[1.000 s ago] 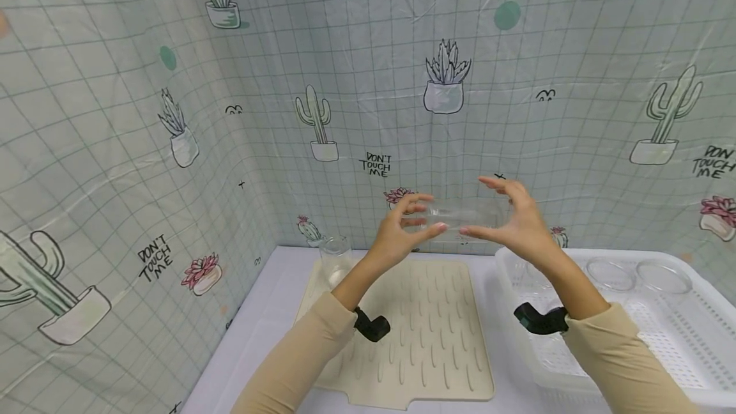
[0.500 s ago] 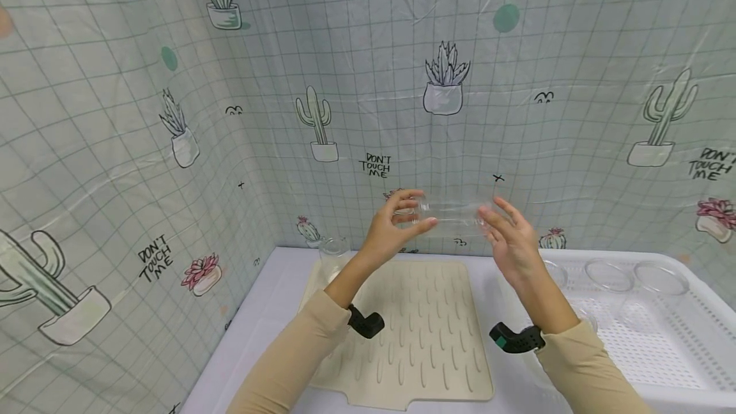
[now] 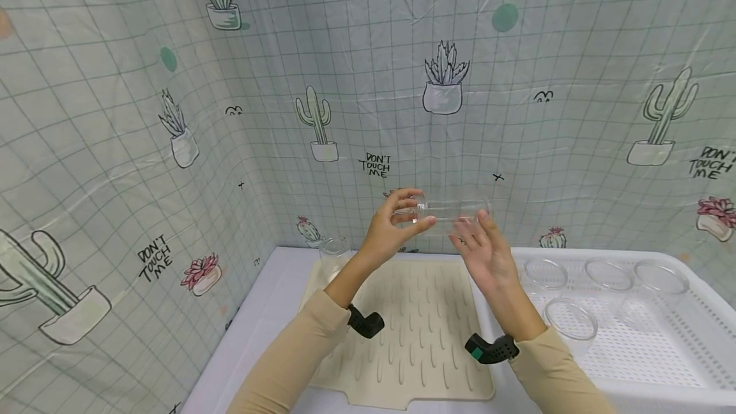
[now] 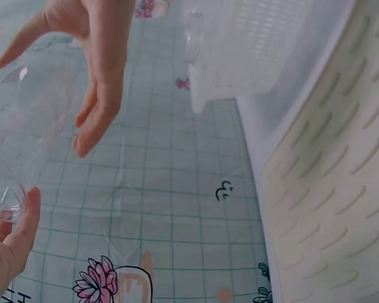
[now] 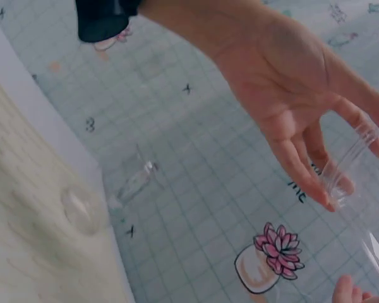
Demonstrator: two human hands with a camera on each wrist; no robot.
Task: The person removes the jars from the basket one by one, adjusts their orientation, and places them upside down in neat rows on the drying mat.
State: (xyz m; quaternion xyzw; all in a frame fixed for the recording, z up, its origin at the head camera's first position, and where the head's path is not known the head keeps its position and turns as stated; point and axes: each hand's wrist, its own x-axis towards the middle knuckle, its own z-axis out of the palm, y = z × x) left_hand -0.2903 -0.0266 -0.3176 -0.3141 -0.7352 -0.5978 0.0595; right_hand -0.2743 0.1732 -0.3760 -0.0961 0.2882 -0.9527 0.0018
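Note:
A clear glass [image 3: 451,209] lies sideways in the air between my hands. My left hand [image 3: 393,225] grips one end of it, thumb below and fingers curled round the rim; the right wrist view shows this hand [image 5: 297,101] about the glass rim [image 5: 347,164]. Below the glass's other end is my right hand [image 3: 487,257], palm turned up and fingers fairly straight. In the left wrist view the right hand [image 4: 104,69] spreads thumb and fingers near the glass [image 4: 31,113]. Whether its fingers touch the glass I cannot tell.
A beige ridged drying mat [image 3: 414,324] lies on the white table [image 3: 253,324]. Another clear glass [image 3: 335,254] stands at the mat's back left corner. To the right, a white perforated basket [image 3: 650,360] holds several clear glasses [image 3: 570,319]. A patterned curtain [image 3: 368,114] hangs behind.
My right hand has left the glass's right end, turned palm up and moved left and down beneath it. The left hand keeps its grip and has shifted slightly left.

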